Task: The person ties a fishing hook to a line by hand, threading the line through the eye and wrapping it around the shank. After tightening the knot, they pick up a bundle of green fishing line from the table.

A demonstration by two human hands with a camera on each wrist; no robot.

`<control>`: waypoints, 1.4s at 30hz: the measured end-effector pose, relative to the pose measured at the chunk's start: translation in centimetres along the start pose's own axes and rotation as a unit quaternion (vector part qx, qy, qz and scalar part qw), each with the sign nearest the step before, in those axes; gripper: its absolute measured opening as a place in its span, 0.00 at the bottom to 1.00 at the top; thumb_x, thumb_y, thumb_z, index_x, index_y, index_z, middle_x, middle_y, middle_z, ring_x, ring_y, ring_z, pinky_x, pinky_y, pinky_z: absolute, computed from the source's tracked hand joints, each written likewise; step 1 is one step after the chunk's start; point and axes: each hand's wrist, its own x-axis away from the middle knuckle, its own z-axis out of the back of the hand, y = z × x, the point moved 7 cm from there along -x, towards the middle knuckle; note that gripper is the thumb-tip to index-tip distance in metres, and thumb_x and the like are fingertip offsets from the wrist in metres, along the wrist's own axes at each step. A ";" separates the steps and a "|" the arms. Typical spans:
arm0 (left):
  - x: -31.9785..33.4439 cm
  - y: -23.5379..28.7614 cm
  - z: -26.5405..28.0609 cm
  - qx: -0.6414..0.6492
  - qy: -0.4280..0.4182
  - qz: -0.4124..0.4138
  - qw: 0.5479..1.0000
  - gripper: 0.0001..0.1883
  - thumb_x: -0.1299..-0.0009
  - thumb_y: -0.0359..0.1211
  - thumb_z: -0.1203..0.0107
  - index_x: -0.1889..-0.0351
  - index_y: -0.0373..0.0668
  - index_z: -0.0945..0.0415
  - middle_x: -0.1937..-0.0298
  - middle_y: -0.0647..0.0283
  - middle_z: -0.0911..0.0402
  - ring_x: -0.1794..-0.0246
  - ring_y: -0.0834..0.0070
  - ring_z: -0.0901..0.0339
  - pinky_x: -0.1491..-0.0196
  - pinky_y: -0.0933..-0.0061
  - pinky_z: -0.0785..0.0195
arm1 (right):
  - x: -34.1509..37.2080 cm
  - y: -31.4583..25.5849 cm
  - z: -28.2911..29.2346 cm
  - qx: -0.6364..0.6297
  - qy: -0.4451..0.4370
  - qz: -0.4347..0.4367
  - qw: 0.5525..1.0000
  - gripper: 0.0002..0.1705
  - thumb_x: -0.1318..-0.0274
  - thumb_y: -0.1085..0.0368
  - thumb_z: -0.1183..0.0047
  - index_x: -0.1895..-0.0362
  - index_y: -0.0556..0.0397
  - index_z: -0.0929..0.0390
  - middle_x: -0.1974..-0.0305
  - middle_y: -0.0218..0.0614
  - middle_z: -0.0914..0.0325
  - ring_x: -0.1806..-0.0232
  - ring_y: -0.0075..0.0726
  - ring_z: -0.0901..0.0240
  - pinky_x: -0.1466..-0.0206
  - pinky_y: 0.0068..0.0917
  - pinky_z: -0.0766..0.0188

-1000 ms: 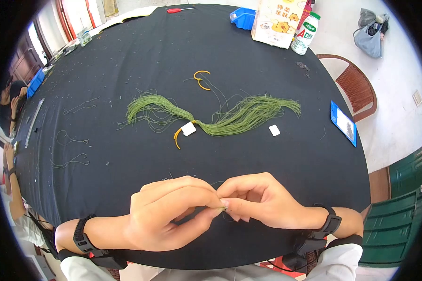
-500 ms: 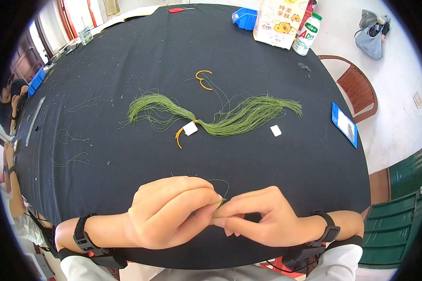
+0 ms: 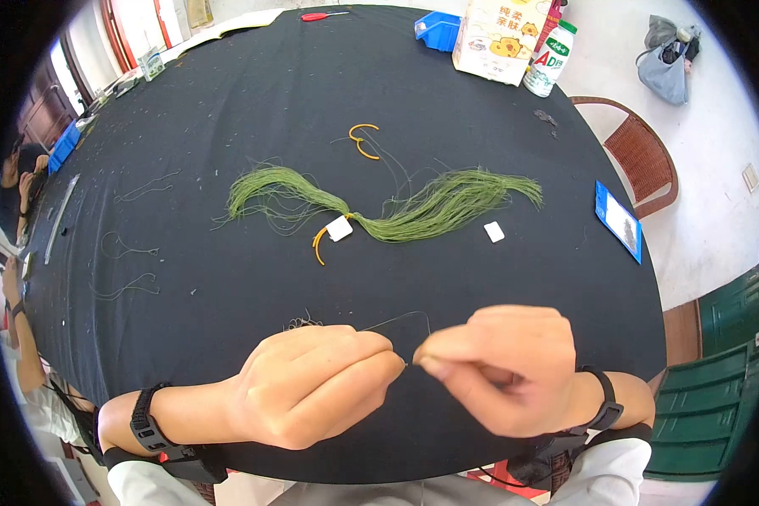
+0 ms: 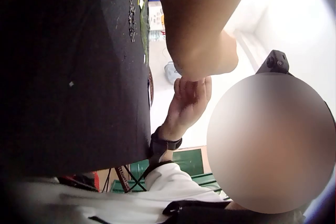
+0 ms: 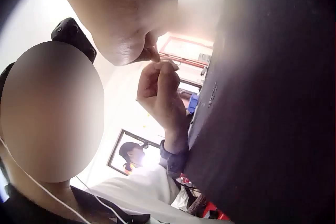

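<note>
Both hands are over the near part of the black-covered table (image 3: pixel 253 278), fingertips close together with a small gap. My left hand (image 3: pixel 312 392) pinches a fine thread (image 3: pixel 413 313), its back turned up and hiding most of the grip. The thread loops above the gap to my right hand (image 3: pixel 519 371), blurred, whose thumb and forefinger pinch it. A tiny dark bit shows between the fingertips, too small to name. Just beyond the left knuckles lies a small dark tangled pile (image 3: pixel 299 322). Farther off rests a bundle of green strands (image 3: pixel 447 211), tied at its middle.
Near the bundle lie yellow curved pieces (image 3: pixel 363 142) and white tags (image 3: pixel 493 233). Loose threads (image 3: pixel 128 287) lie left. A blue packet (image 3: pixel 618 222) is at the right edge; a bottle (image 3: pixel 551 59), printed bag (image 3: pixel 493 42), blue bin (image 3: pixel 437 32) and red-handled tool (image 3: pixel 316 16) stand or lie far back.
Fingertips that met half a second ago are now slightly apart. The right hand has turned and moved right and up; the left has turned its back more upward, uncovering the dark pile.
</note>
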 end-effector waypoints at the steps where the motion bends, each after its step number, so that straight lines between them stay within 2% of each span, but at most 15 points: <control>1: 0.0 0.1 0.0 0.002 0.003 -0.003 1.000 0.12 0.55 0.19 0.39 0.70 0.30 0.23 0.71 0.55 0.22 0.79 0.69 0.24 0.77 0.74 0.28 | -0.2 0.2 0.1 0.004 -0.012 -0.014 1.000 0.10 0.57 0.75 0.40 0.66 0.56 0.21 0.80 0.36 0.26 0.82 0.36 0.29 0.79 0.27 0.35; 5: 0.1 0.2 0.0 0.014 0.008 -0.004 1.000 0.11 0.54 0.19 0.37 0.71 0.32 0.23 0.72 0.55 0.21 0.81 0.70 0.25 0.80 0.76 0.32 | -0.3 1.3 0.1 -0.006 -0.002 -0.026 1.000 0.09 0.55 0.75 0.40 0.65 0.56 0.20 0.75 0.37 0.21 0.78 0.37 0.24 0.75 0.25 0.31; 8: 0.1 0.1 0.1 0.028 0.014 -0.001 1.000 0.11 0.54 0.19 0.36 0.71 0.33 0.23 0.73 0.55 0.21 0.81 0.71 0.25 0.81 0.76 0.32 | -0.1 2.1 -0.3 -0.026 0.001 -0.050 0.998 0.08 0.52 0.75 0.41 0.64 0.55 0.20 0.75 0.37 0.21 0.80 0.34 0.26 0.76 0.23 0.33; 11: 0.1 -0.1 0.2 0.047 0.017 0.012 0.999 0.12 0.53 0.18 0.37 0.69 0.32 0.23 0.73 0.55 0.21 0.81 0.71 0.25 0.80 0.77 0.31 | 0.1 2.9 -1.0 -0.082 -0.031 -0.124 0.988 0.06 0.48 0.74 0.43 0.64 0.56 0.20 0.76 0.37 0.22 0.82 0.23 0.30 0.78 0.21 0.36; 14: 0.1 -0.3 0.3 0.072 0.026 0.026 0.997 0.12 0.52 0.18 0.37 0.68 0.32 0.24 0.72 0.54 0.20 0.80 0.72 0.24 0.79 0.78 0.30 | 0.9 4.2 -2.5 -0.176 -0.087 -0.214 0.957 0.05 0.44 0.72 0.45 0.63 0.57 0.20 0.76 0.32 0.22 0.79 0.12 0.35 0.78 0.19 0.39; 17: 0.0 -0.5 0.5 0.088 0.031 0.034 0.995 0.12 0.51 0.18 0.38 0.68 0.31 0.23 0.72 0.53 0.20 0.80 0.72 0.23 0.78 0.77 0.29 | 1.6 4.6 -4.0 -0.270 -0.131 -0.257 0.919 0.06 0.42 0.71 0.46 0.60 0.58 0.20 0.74 0.28 0.21 0.74 0.09 0.35 0.75 0.17 0.39; 20: 0.0 -0.5 0.6 0.086 0.030 0.040 0.995 0.12 0.51 0.18 0.39 0.68 0.31 0.23 0.71 0.53 0.20 0.79 0.72 0.23 0.77 0.77 0.28 | 2.3 4.3 -4.8 -0.371 -0.114 -0.278 0.879 0.09 0.41 0.70 0.46 0.58 0.59 0.20 0.72 0.27 0.20 0.72 0.11 0.33 0.72 0.14 0.38; 21: 0.0 -0.5 0.6 0.083 0.030 0.041 0.995 0.12 0.51 0.18 0.39 0.68 0.31 0.23 0.71 0.53 0.20 0.79 0.72 0.23 0.77 0.77 0.28 | 2.4 4.2 -4.8 -0.356 -0.140 -0.291 0.877 0.09 0.41 0.70 0.46 0.58 0.59 0.19 0.70 0.29 0.19 0.71 0.12 0.32 0.71 0.14 0.37; 24: -0.2 -0.4 0.8 0.065 0.029 0.030 0.997 0.12 0.51 0.18 0.39 0.68 0.31 0.23 0.71 0.53 0.20 0.78 0.72 0.22 0.76 0.77 0.27 | 2.7 3.9 -5.0 -0.351 -0.140 -0.311 0.872 0.09 0.45 0.73 0.43 0.60 0.57 0.17 0.69 0.32 0.17 0.76 0.13 0.34 0.73 0.16 0.38; 31: 0.0 0.0 0.9 0.008 0.064 0.009 0.998 0.11 0.51 0.18 0.40 0.69 0.27 0.25 0.72 0.55 0.23 0.80 0.70 0.25 0.80 0.76 0.31 | 2.2 2.2 -4.0 -0.214 -0.070 -0.157 0.962 0.07 0.51 0.74 0.40 0.65 0.56 0.16 0.73 0.39 0.19 0.79 0.29 0.26 0.77 0.22 0.34; 34: 0.0 0.1 0.8 -0.015 0.058 -0.001 0.998 0.11 0.51 0.18 0.40 0.69 0.27 0.25 0.72 0.54 0.23 0.80 0.70 0.25 0.80 0.76 0.31 | 1.9 1.1 -3.5 -0.145 -0.066 -0.091 0.983 0.08 0.54 0.76 0.41 0.66 0.55 0.16 0.76 0.37 0.20 0.81 0.32 0.26 0.78 0.24 0.34; 35: 0.1 0.1 0.6 -0.020 0.059 -0.004 0.998 0.11 0.51 0.18 0.40 0.69 0.27 0.25 0.72 0.54 0.23 0.81 0.70 0.25 0.80 0.76 0.31 | 1.8 0.8 -3.4 -0.129 -0.054 -0.074 0.987 0.09 0.56 0.77 0.41 0.68 0.54 0.17 0.80 0.34 0.23 0.84 0.32 0.29 0.81 0.23 0.36; 38: 0.2 0.0 0.4 -0.028 0.050 -0.010 0.998 0.11 0.51 0.18 0.40 0.69 0.28 0.25 0.72 0.54 0.23 0.80 0.70 0.25 0.78 0.76 0.29 | 1.6 -0.1 -3.0 -0.067 -0.048 -0.026 0.996 0.09 0.58 0.77 0.40 0.69 0.55 0.18 0.81 0.33 0.24 0.87 0.29 0.33 0.84 0.22 0.39; 41: 0.1 0.1 0.3 -0.022 0.033 -0.016 0.999 0.11 0.51 0.19 0.40 0.68 0.28 0.25 0.71 0.54 0.23 0.79 0.69 0.24 0.77 0.75 0.27 | 1.2 -1.1 -1.8 -0.006 -0.026 0.023 0.999 0.09 0.61 0.78 0.40 0.70 0.57 0.19 0.83 0.33 0.26 0.89 0.29 0.37 0.86 0.22 0.42; 42: 0.0 0.1 0.3 -0.018 0.027 -0.019 0.999 0.11 0.51 0.19 0.40 0.68 0.28 0.24 0.71 0.54 0.23 0.78 0.68 0.24 0.76 0.74 0.26 | 1.2 -1.2 -1.4 0.009 -0.018 0.027 0.999 0.10 0.60 0.77 0.39 0.68 0.57 0.20 0.82 0.34 0.27 0.87 0.31 0.35 0.84 0.24 0.40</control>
